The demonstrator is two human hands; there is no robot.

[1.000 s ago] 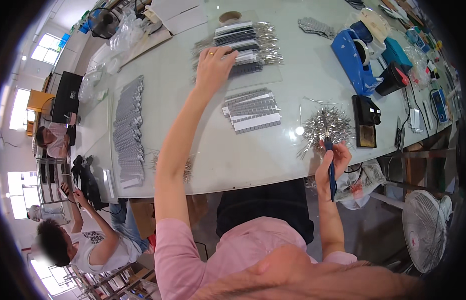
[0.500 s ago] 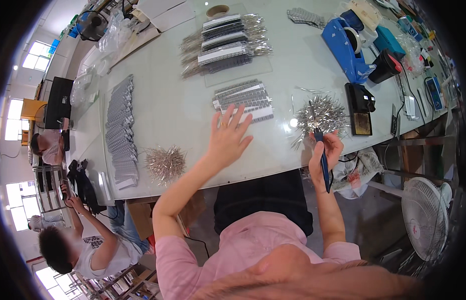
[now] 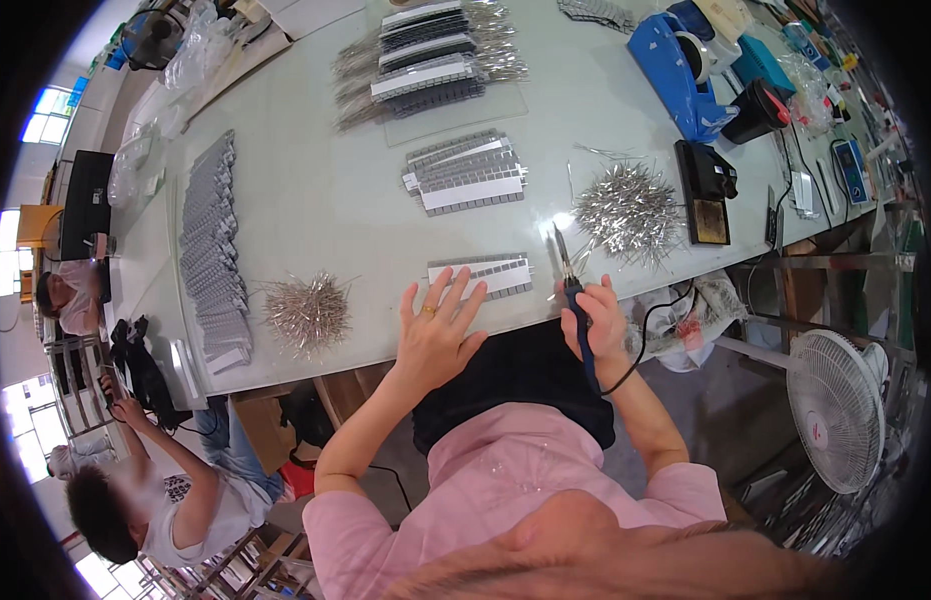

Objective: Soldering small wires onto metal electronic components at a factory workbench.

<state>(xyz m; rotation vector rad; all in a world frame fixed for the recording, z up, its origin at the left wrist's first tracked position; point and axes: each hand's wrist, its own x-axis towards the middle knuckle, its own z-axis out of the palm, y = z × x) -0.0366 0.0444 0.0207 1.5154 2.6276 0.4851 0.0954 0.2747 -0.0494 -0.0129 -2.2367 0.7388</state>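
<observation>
My left hand [image 3: 437, 338] lies flat near the table's front edge. Its outstretched fingertips touch the near-left part of a small group of flat grey segmented strips [image 3: 507, 275] with white bands. In my right hand [image 3: 598, 325] is a soldering iron [image 3: 582, 335] with a dark blue handle and a cord. Its metal tip points away from me, just right of these strips. Some thin silvery pieces show beside the iron; whether my fingers hold any of them, I cannot tell. Farther back lies a stack of similar strips [image 3: 465, 175].
Piles of thin silvery wires lie right [image 3: 628, 215] and left [image 3: 307, 312]. A soldering iron stand [image 3: 707, 190] and blue tape dispenser [image 3: 675, 80] are at right. Grey strips line the left [image 3: 210, 250]; wired strips [image 3: 425, 65] lie at the back. A person [image 3: 185, 490] works at left.
My left hand has come from the back stack to the near edge, where strips now lie under its fingertips. My right hand has brought the iron left, off the wire pile. The view has shifted.
</observation>
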